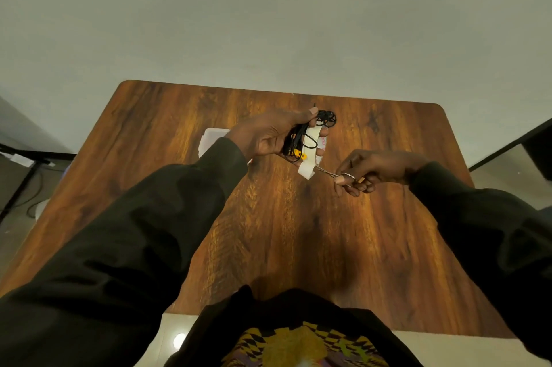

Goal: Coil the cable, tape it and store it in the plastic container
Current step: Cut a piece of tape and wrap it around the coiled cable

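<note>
Wood-grain table (388, 232) fills most of the view, mostly bare, my two black sleeves coming in from the near edge. Plastic container (212, 139) sits on the far-left part of the tabletop, mostly hidden behind my left wrist, so can't tell if lid is on or off.

My left hand (268, 135) is up over the table w/ fingers curled tight round the cable (301, 135), black, bunched into a rough coil, a loop sticking out past my fingertips on the far side. Same hand also pinches the white tape roll (315, 142) against the coil. Free tape end (306, 171) hangs off the roll toward me.

My right hand (369, 171) is just right of that, well apart from the container, fingers closed on small metal scissors (336, 174), thumb + finger seem to be through the loops. Blade tips are at the tape end, touching or nearly. Can't tell if blades are open.

Small yellow tag (298, 154) shows on the cable near my palm.

Step, imo: taping stage, cutting a strip off the roll. Coiling looks done, storing not yet.

Next move needs: tape kept taut by left hand, blades square across the strip, clean snip w/o nicking the cable, and the coil must not spring loose.
</note>
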